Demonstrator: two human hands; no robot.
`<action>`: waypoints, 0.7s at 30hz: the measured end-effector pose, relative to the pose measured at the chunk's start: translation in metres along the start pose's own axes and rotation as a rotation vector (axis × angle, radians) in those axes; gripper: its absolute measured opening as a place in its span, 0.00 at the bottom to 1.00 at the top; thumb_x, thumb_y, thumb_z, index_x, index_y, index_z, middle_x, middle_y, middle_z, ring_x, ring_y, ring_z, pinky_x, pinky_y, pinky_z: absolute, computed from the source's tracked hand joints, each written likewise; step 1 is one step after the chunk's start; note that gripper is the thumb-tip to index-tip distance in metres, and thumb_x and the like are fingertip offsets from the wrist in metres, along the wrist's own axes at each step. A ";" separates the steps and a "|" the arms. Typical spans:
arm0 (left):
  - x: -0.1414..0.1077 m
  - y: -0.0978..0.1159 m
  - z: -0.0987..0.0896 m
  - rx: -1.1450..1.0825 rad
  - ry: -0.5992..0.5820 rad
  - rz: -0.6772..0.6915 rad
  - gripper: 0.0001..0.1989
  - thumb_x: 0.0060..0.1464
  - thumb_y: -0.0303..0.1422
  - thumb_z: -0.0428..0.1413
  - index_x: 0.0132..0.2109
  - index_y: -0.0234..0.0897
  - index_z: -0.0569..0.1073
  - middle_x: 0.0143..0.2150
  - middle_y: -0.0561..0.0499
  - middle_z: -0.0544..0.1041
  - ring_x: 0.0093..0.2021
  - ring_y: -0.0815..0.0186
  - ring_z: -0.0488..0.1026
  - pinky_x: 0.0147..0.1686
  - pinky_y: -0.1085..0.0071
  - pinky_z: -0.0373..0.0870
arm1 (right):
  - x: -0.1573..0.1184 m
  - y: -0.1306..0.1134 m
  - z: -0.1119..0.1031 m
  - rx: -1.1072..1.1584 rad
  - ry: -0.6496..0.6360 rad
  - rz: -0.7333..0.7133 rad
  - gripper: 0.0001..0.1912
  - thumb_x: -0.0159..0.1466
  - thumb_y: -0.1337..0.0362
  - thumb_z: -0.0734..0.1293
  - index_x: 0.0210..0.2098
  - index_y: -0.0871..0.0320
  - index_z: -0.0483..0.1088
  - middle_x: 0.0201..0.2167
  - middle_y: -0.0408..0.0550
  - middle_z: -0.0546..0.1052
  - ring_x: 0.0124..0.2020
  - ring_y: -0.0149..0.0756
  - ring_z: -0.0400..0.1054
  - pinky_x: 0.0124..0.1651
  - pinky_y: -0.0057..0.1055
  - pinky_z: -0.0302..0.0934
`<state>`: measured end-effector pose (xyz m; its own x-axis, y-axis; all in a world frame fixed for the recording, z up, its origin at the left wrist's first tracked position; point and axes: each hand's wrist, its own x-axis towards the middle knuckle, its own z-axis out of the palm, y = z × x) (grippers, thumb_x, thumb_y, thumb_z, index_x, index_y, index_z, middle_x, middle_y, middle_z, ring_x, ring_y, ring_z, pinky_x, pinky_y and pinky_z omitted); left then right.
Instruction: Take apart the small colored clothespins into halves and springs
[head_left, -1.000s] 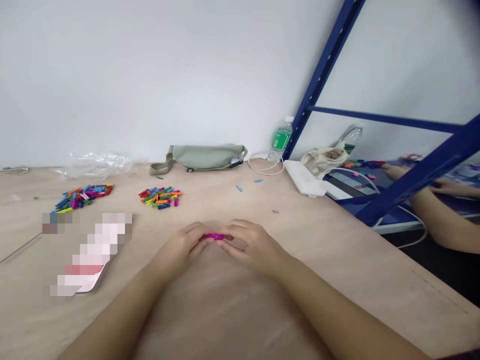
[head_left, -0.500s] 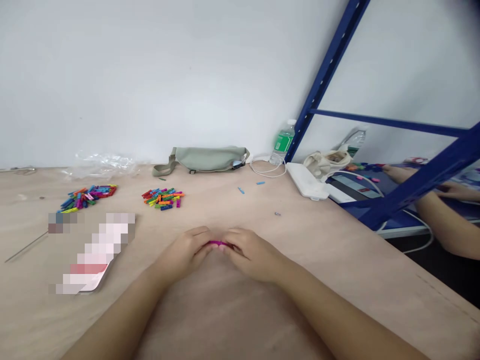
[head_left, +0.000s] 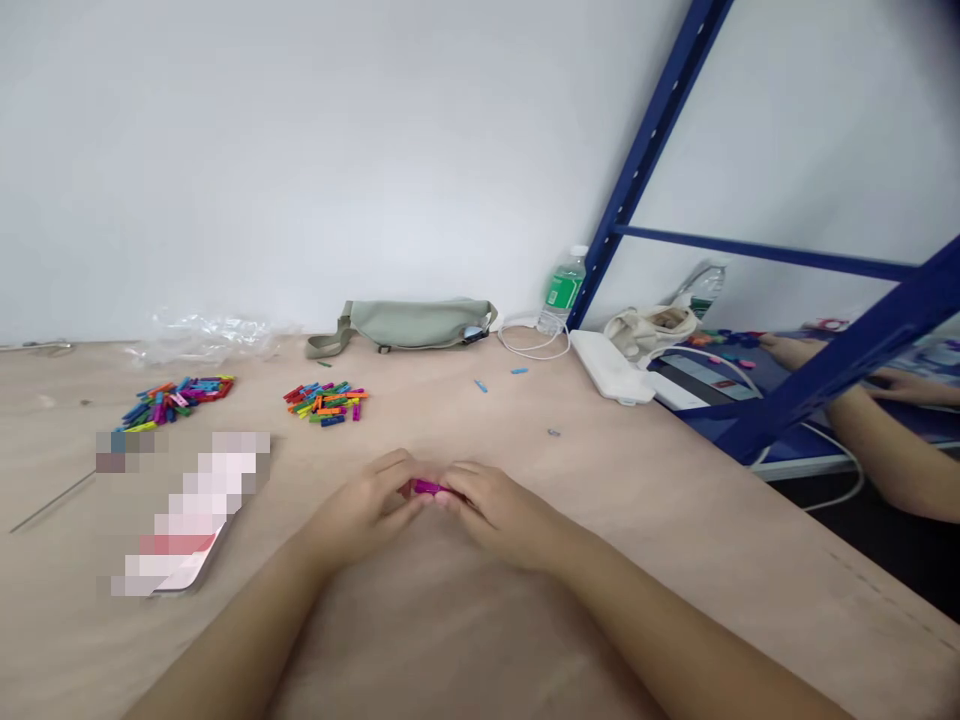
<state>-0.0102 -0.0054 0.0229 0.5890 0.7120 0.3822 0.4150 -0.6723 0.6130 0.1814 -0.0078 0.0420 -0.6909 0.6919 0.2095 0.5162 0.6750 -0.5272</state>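
Note:
A small magenta clothespin (head_left: pixel 428 487) is pinched between my two hands above the brown paper-covered table. My left hand (head_left: pixel 373 508) is closed on its left end, fingertips bent around it. From the other side, my right hand (head_left: pixel 491 510) grips the right end between thumb and fingers, hiding part of it. Beyond my hands lies a pile of colourful clothespins (head_left: pixel 326 403), and farther left a second pile of clothespins (head_left: pixel 176 400). Two loose blue pieces, one of them a blue piece (head_left: pixel 481 385), lie past my right hand, near a tiny metal-looking bit (head_left: pixel 553 432).
On the left are a partly blurred phone-like slab (head_left: pixel 196 560) and a thin rod (head_left: pixel 54 500). Along the wall sit clear plastic wrap (head_left: pixel 202 335), a grey-green bag (head_left: pixel 420 325) and a bottle (head_left: pixel 564 290). At right stand a blue frame (head_left: pixel 645 160) and another person's arm (head_left: pixel 885 450).
The clothespin has turned a little between my fingers, so more of its magenta side shows near my left fingertips. The view has shifted slightly; both hands keep their hold.

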 end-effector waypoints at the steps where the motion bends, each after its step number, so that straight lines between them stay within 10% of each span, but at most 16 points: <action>1: -0.001 -0.002 0.000 0.002 0.013 0.021 0.13 0.51 0.31 0.49 0.46 0.40 0.67 0.39 0.48 0.72 0.38 0.66 0.69 0.39 0.69 0.66 | 0.000 0.000 0.000 0.008 0.005 -0.008 0.13 0.64 0.66 0.52 0.36 0.59 0.66 0.36 0.48 0.71 0.39 0.34 0.63 0.42 0.29 0.56; 21: -0.001 -0.011 -0.002 -0.034 0.114 0.061 0.09 0.51 0.31 0.49 0.38 0.38 0.72 0.34 0.48 0.75 0.35 0.67 0.71 0.34 0.72 0.67 | -0.001 0.012 0.000 -0.014 0.129 -0.031 0.09 0.58 0.63 0.60 0.37 0.59 0.67 0.30 0.48 0.70 0.31 0.31 0.63 0.36 0.27 0.58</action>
<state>-0.0164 0.0021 0.0169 0.5292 0.6899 0.4939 0.3561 -0.7090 0.6088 0.1883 -0.0002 0.0357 -0.6367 0.6969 0.3301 0.5027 0.6998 -0.5075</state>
